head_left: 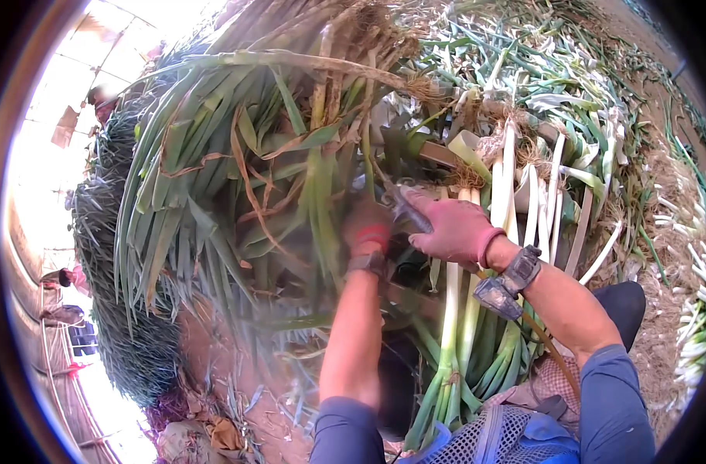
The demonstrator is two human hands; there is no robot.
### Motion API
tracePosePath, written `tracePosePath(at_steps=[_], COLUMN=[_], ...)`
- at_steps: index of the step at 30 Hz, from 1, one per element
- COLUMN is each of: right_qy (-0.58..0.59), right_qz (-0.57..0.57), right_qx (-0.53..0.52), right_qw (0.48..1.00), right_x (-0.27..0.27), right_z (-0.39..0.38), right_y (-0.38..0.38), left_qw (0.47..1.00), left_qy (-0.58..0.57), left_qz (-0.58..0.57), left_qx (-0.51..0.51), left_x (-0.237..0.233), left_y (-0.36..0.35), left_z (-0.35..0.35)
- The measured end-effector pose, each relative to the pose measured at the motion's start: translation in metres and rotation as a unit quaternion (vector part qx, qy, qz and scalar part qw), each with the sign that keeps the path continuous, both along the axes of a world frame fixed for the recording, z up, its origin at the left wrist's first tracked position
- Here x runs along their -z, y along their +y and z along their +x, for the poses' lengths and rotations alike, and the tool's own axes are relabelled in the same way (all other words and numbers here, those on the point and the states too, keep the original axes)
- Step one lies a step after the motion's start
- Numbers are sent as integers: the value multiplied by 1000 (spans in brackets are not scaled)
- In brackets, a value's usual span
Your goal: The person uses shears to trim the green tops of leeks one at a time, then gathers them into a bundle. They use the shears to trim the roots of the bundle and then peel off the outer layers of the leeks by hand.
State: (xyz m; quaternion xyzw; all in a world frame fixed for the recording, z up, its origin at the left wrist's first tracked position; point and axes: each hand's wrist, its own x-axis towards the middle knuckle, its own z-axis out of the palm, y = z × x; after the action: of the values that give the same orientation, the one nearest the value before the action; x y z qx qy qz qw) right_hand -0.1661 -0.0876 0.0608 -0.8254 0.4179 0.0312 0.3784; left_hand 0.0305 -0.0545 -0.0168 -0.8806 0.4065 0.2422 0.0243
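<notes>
My left hand [366, 226], in a red-pink glove, is blurred and closed around a leek at the middle of the view. Blurred green leaves [279, 329] trail below and left of it. My right hand [455, 226], in a pink glove, is wrapped round a grey hand tool, which looks like an air gun [412, 212]. Its nozzle end points toward my left hand. A yellowish hose [552, 346] and a grey fitting [497, 298] run under my right wrist. Beside that hand lie several leeks [504, 182] with white stems and roots. Longer leeks [451, 309] rest below, leaves toward me.
A tall pile of untrimmed leeks [190, 155] stands at left and top, leaves hanging down. Stripped leaves and white scraps [554, 46] heap behind. More white stems [697, 271] lie on the ground at far right. People [76, 278] show at the left edge.
</notes>
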Motion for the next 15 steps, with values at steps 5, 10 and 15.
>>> tracePosePath(at_steps=[5, 10, 15], right_qy=[-17, 11, 4], right_qz=[-57, -142, -39], right_qx=[60, 106, 71], right_qw=[996, 984, 997], right_x=[-7, -11, -1], right_z=[28, 46, 5], right_y=[-46, -90, -45], left_qw=[996, 991, 991], left_qy=[29, 70, 106], left_qz=[-77, -102, -60], left_qx=[30, 42, 56], left_x=[-2, 12, 28], left_y=[10, 18, 37], left_z=[7, 11, 17])
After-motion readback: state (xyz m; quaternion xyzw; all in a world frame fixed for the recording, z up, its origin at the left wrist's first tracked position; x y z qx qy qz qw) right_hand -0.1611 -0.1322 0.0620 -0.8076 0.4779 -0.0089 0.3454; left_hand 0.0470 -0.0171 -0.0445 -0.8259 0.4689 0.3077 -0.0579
